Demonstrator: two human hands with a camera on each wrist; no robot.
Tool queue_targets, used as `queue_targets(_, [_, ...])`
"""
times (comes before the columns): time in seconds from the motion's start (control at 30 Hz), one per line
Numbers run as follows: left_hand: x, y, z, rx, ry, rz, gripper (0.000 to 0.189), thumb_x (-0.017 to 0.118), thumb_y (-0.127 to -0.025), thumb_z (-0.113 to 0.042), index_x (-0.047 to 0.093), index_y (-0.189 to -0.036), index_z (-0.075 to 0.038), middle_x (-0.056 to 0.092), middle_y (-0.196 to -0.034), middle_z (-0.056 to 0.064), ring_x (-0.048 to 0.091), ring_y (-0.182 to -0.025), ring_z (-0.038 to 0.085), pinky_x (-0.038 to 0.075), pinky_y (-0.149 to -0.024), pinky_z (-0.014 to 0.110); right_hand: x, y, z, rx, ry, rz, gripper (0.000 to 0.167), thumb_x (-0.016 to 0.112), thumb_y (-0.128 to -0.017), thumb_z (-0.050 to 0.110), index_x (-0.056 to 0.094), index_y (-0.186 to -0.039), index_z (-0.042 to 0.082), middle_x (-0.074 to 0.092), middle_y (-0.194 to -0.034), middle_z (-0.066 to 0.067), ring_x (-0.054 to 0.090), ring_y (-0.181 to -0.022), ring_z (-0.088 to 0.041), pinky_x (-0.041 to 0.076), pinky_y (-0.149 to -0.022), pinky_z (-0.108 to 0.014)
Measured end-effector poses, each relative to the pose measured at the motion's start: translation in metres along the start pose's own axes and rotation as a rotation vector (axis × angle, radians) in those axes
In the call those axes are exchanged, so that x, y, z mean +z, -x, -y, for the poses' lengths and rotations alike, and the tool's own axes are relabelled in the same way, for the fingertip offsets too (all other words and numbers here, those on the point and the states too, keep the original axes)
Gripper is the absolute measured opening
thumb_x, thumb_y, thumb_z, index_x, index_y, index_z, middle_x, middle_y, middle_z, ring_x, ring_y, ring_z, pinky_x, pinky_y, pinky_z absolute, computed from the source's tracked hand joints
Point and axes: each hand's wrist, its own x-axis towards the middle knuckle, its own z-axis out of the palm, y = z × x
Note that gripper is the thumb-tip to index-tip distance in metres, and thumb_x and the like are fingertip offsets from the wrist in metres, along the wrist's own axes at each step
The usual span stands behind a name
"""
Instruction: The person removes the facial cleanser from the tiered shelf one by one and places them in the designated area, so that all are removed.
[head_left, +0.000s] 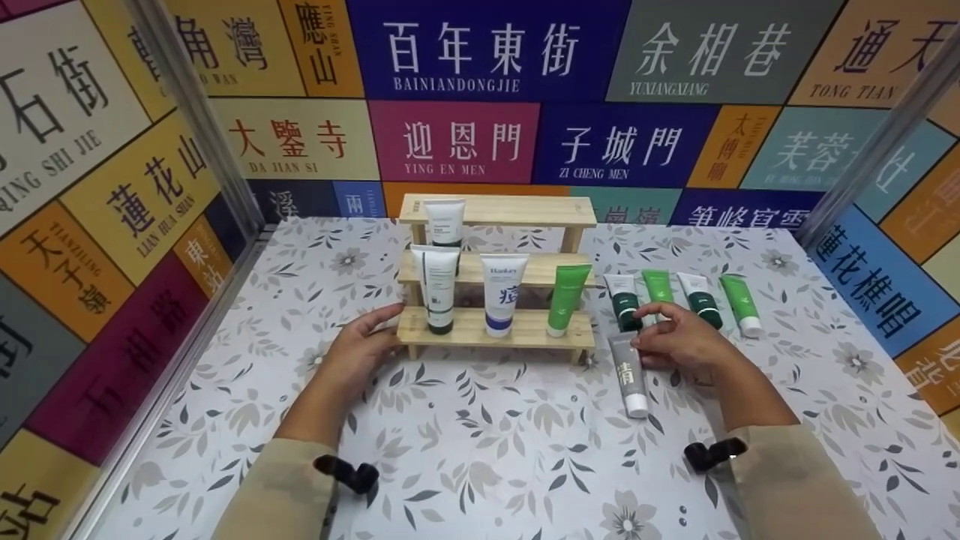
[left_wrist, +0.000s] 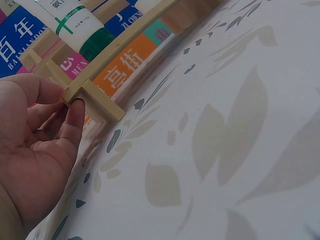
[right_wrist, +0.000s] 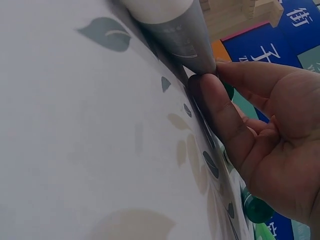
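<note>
A three-tier wooden display rack stands in the middle of the table. My left hand pinches the left end of its lowest board, with thumb and fingers at the corner in the left wrist view. A grey squeeze tube with a white cap is at the rack's right, cap toward me. My right hand pinches its flat end between thumb and fingers. On the lowest board stand a white tube with a dark cap, a white-and-blue tube and a green tube.
Another white tube stands on the middle board, its base partly hidden. Behind my right hand lie several tubes in a row, white-and-dark-green and bright green. Printed panels wall the patterned table at the back and sides.
</note>
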Motion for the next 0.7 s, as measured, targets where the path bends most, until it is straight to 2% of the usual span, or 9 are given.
queue_targets(0.13, [0.0001, 0.0004, -0.0006, 0.005, -0.007, -0.001, 0.054, 0.069, -0.098, -0.010, 0.060, -0.151, -0.017, 0.067, -0.149, 0.010, 0.071, -0.126, 0.017, 0.053, -0.109, 0.032, -0.0040, 0.0006, -0.0002, -0.018, 0.029, 0.004, 0.060, 0.079, -0.095, 0.008, 0.049, -0.148, 0.010, 0.076, -0.103, 0.000, 0.078, -0.092, -0.016, 0.066, -0.082, -0.031])
queue_targets(0.3, [-0.0008, 0.0001, 0.0001, -0.005, -0.014, -0.004, 0.053, 0.070, -0.099, -0.011, 0.062, -0.150, -0.019, 0.068, -0.149, 0.009, 0.071, -0.127, 0.017, 0.050, -0.115, 0.037, -0.0079, 0.0020, 0.0015, -0.052, 0.052, 0.012, 0.061, 0.077, -0.097, 0.005, 0.047, -0.150, 0.004, 0.076, -0.102, 0.000, 0.078, -0.090, -0.015, 0.066, -0.081, -0.030])
queue_targets(0.47, [0.0000, 0.0006, 0.0016, 0.012, 0.010, 0.001, 0.055, 0.068, -0.098, -0.006, 0.061, -0.151, -0.017, 0.066, -0.150, 0.011, 0.071, -0.126, 0.017, 0.050, -0.114, 0.037, -0.0074, 0.0040, 0.0031, -0.088, 0.063, 0.030, 0.056, 0.076, -0.096, 0.004, 0.049, -0.145, 0.001, 0.074, -0.097, 0.000, 0.078, -0.086, -0.015, 0.066, -0.078, -0.030])
queue_targets(0.7, [0.0023, -0.0004, 0.0025, 0.036, 0.047, 0.003, 0.058, 0.067, -0.096, 0.000, 0.060, -0.152, -0.014, 0.065, -0.151, 0.014, 0.071, -0.123, 0.016, 0.054, -0.105, 0.032, -0.0082, 0.0059, 0.0055, -0.049, 0.108, 0.084, 0.047, 0.078, -0.095, 0.008, 0.052, -0.134, 0.002, 0.072, -0.094, -0.002, 0.077, -0.083, -0.017, 0.066, -0.075, -0.031])
